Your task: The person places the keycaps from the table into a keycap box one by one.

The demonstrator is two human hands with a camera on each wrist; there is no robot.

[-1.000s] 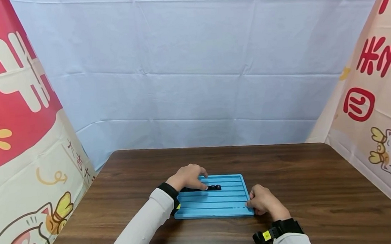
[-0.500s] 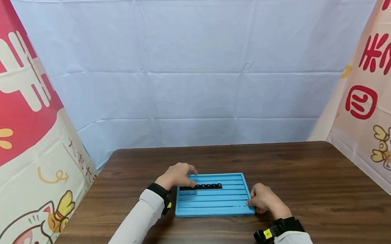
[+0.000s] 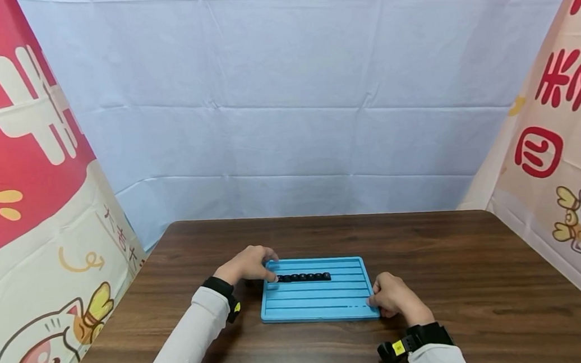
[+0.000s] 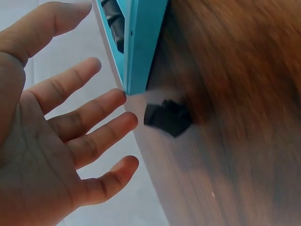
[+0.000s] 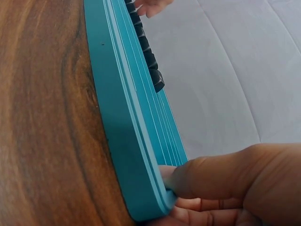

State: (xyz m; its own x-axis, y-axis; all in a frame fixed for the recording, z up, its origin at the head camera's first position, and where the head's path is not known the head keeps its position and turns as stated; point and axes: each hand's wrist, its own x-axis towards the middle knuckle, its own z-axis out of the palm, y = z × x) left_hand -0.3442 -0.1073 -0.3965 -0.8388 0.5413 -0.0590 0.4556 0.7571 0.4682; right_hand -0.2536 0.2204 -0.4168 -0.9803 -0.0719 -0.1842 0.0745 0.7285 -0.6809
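Note:
A light blue ridged tray (image 3: 314,301) lies on the table, with a row of black keycaps (image 3: 304,278) along one of its upper grooves. My left hand (image 3: 248,264) is over the tray's left edge, its thumb by the left end of the row. In the left wrist view its fingers (image 4: 89,117) are spread and relatively straight, holding nothing. A blurred small black object (image 4: 167,117) shows past the tray corner there; its kind is unclear. My right hand (image 3: 393,296) pinches the tray's near right corner between thumb (image 5: 207,176) and fingers.
The brown wood-grain table (image 3: 302,355) extends around the tray on every side. A pale cloth (image 3: 285,103) hangs behind it. Printed cloths hang at the left (image 3: 32,182) and right (image 3: 566,145).
My left hand has moved left along the row to the tray's left edge, uncovering more of the black keycaps. My right hand has stayed at the tray's corner.

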